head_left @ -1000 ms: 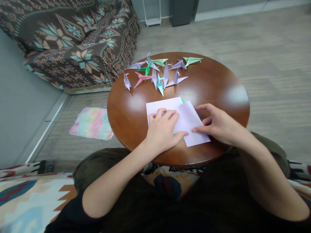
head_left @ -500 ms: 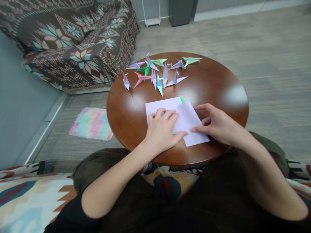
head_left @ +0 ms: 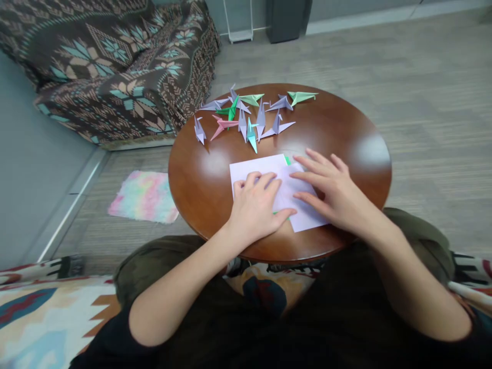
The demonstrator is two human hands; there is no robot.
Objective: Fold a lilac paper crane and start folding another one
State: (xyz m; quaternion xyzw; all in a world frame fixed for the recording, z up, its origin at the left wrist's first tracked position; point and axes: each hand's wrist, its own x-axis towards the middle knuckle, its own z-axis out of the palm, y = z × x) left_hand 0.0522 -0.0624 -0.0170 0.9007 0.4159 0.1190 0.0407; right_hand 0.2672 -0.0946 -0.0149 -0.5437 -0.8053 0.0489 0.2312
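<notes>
Pale purple sheets of paper (head_left: 254, 165) lie near the front middle of the round table. A loose purple sheet (head_left: 306, 221) lies askew over their right side, and slivers of green paper (head_left: 287, 161) peek out between. My left hand (head_left: 255, 202) rests on the papers with fingers apart and slightly bent, its thumb stretched toward the loose sheet's left edge. Over the right part of that sheet is my right hand (head_left: 326, 187), fingers spread and nothing gripped. Whether all its fingertips touch the paper I cannot tell.
Several folded paper cranes, among them a pink crane (head_left: 223, 124) and a light blue crane (head_left: 251, 136), stand at the back of the brown table (head_left: 346, 128). Beyond are a covered sofa (head_left: 126, 77) and a fluffy mat (head_left: 144, 197). My knees are under the near edge.
My right hand has left the right edge of the loose sheet and moved left over it, its fingers spreading. My left hand stays where it was on the papers.
</notes>
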